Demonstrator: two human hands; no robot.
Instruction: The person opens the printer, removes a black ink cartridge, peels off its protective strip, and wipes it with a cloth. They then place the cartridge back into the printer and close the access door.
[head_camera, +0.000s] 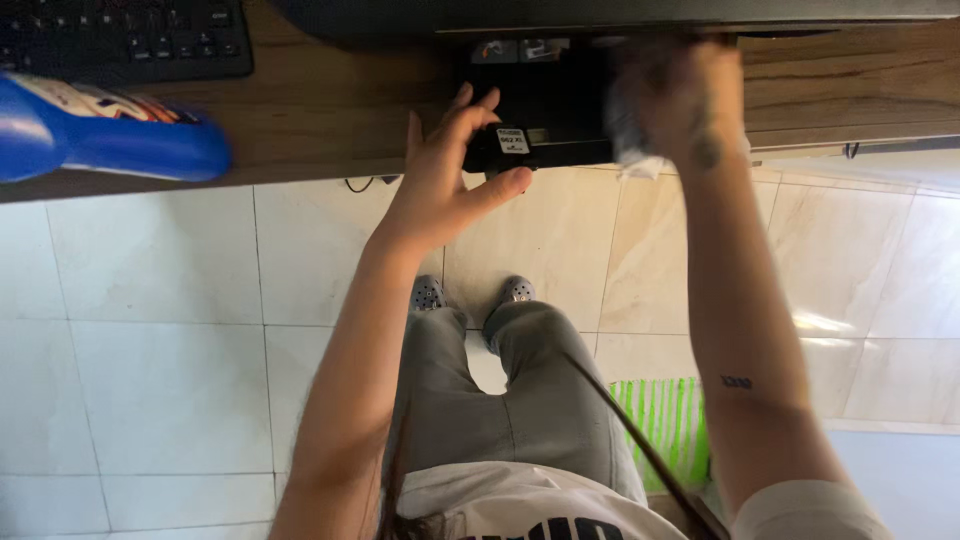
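Where the wooden bench (330, 110) runs across the far part of the view, a blue bottle (110, 140) lies on its side at the far left, just near of a black keyboard (120, 35). Further right, the left hand (445, 165) holds the left end of a black box-shaped device (545, 125) at the bench's near edge: the thumb presses its near face and the fingers (470, 105) curl over its top, gripping it. The device is dark, flat-sided and rectangular, with a small white label on its near-left face and more stickers on its far side, under the lower edge of a dark monitor (600, 15). On the device's right end, the right hand (680, 100) is blurred; its fingers are closed on a crumpled white cloth (635, 160) pressed against the device, a corner of it hanging over the bench edge. Below, on the pale tiled floor (150, 350), stand grey perforated shoes (470, 293), with a green striped object (665, 420) to the right.
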